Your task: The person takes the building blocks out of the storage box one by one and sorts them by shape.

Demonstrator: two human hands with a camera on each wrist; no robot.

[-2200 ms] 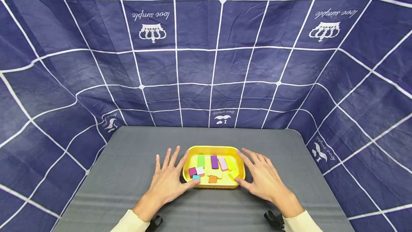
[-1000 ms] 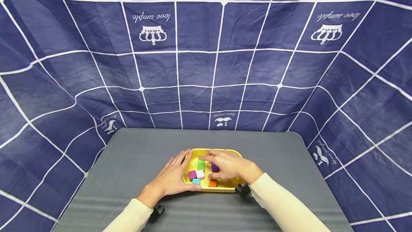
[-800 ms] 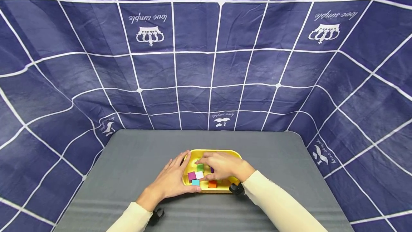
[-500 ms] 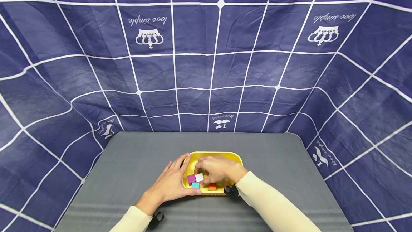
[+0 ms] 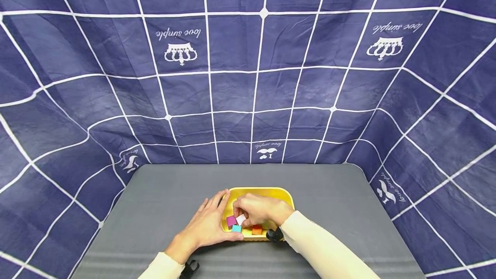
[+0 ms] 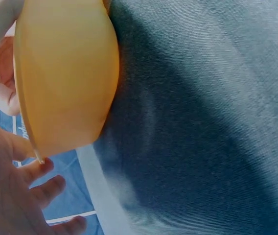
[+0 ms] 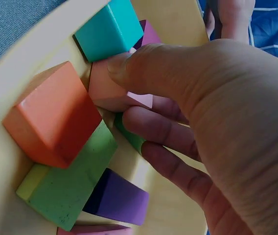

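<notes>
My right hand (image 5: pixel 253 209) is inside a yellow plastic tray (image 5: pixel 280 191), pinching a pale pink block (image 7: pixel 102 90) between thumb and index finger. In the head view that block looks white. It lies against a teal block (image 7: pixel 107 32) and close to a magenta block (image 5: pixel 231 221). The other right fingers curl over a dark green block (image 7: pixel 129 132), partly hidden. My left hand (image 5: pixel 205 226) rests at the tray's left front corner, thumb along the front rim and straight index finger at the left rim. Its remaining fingers spread outside the wall.
Also in the tray are an orange block (image 7: pixel 56 117), a pale yellow-green block (image 7: pixel 73 181), a purple block (image 7: pixel 117 196) and a second pink block (image 7: pixel 95 229). The tray stands on a grey cloth-covered table (image 5: pixel 186 180). A blue checked curtain (image 5: pixel 232 94) surrounds it.
My right hand has left the tray's right rim, moved left over the blocks, and its fingers have closed on the pale pink block. My left hand has drawn in against the left rim.
</notes>
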